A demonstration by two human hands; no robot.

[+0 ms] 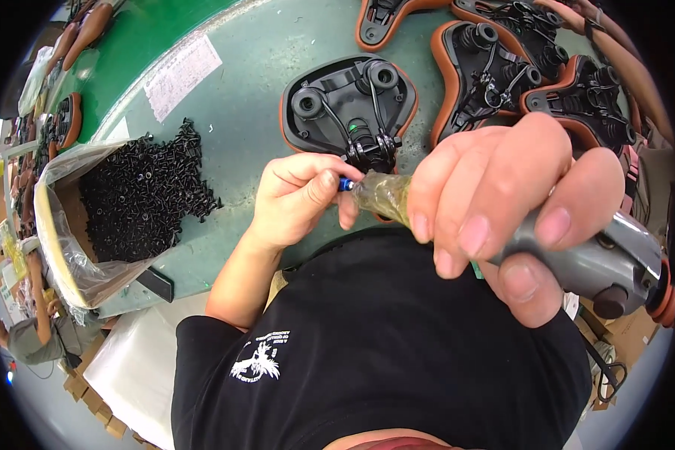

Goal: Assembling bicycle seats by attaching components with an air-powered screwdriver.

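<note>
My right hand (502, 195) is wrapped round a grey power screwdriver (581, 259), whose front end is wound in yellowish, see-through tape. At the tool's tip sits a small blue piece (345, 184) with a bright metal end. Thumb and fingers of my left hand (296, 196) are closed on this blue piece; whether a screw is there too I cannot tell. Just beyond both hands a bicycle saddle (319, 133) lies upside down on the table, showing its black underside, two coil springs, rails and a clamp. My hands and the tool cover its near end.
A plastic-lined box (56, 247) on the left spills black screws (146, 195) onto the green table (255, 82). More upturned saddles (472, 71) crowd the far right, near another person's arm (634, 67). A paper sheet (181, 77) lies far left. Another person (37, 330) is at the left.
</note>
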